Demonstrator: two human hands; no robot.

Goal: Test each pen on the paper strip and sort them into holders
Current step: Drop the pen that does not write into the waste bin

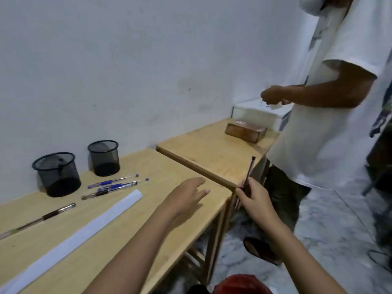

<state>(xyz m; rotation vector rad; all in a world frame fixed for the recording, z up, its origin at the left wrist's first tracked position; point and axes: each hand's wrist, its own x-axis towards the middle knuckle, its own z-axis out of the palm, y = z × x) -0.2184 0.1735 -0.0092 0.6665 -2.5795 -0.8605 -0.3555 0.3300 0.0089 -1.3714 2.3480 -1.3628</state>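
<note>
My right hand point(252, 198) grips a dark pen point(249, 168) that points up and away, just past the right edge of the near wooden table point(148, 172). My left hand point(186, 194) hovers open above the table's right part, holding nothing. A long white paper strip point(84, 232) lies diagonally on the table. Two blue pens point(112, 181) and a black pen point(106, 192) lie side by side behind the strip. Another dark pen point(42, 218) lies at the left. Two black mesh holders stand by the wall, the left holder point(57, 174) and the right holder point(104, 158).
A second wooden table point(212, 153) abuts on the right, with a brown box point(246, 131) on it. A person in a white shirt point(331, 98) stands close at the right, hands together over a white cabinet point(261, 112). A sandal point(261, 250) lies on the marble floor.
</note>
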